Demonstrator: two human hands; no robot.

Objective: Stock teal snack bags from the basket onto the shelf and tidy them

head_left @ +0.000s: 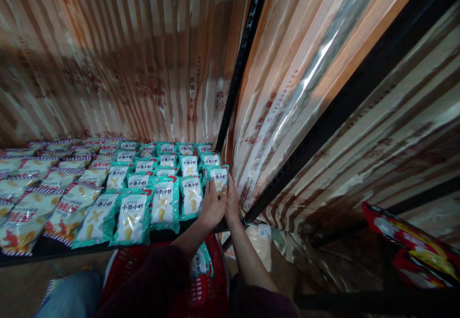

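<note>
At the right end of the shelf, a teal-and-white snack bag point(219, 174) stands between my two hands. My left hand point(213, 207) grips its lower left part, fingers pointing up along the front. Along the bag's right edge, my right hand point(232, 199) presses from the other side, its thumb close to the left hand. Rows of matching teal bags point(165, 200) fill the shelf to the left of my hands. Some fingertips are hidden behind the bag.
White bags with striped edges point(30, 217) cover the shelf's left part. A red basket point(201, 289) below holds another teal bag point(201, 259). Black posts point(241, 64) rise at the corner before pleated sheeting point(161, 44). Red packets point(413, 246) lie at right.
</note>
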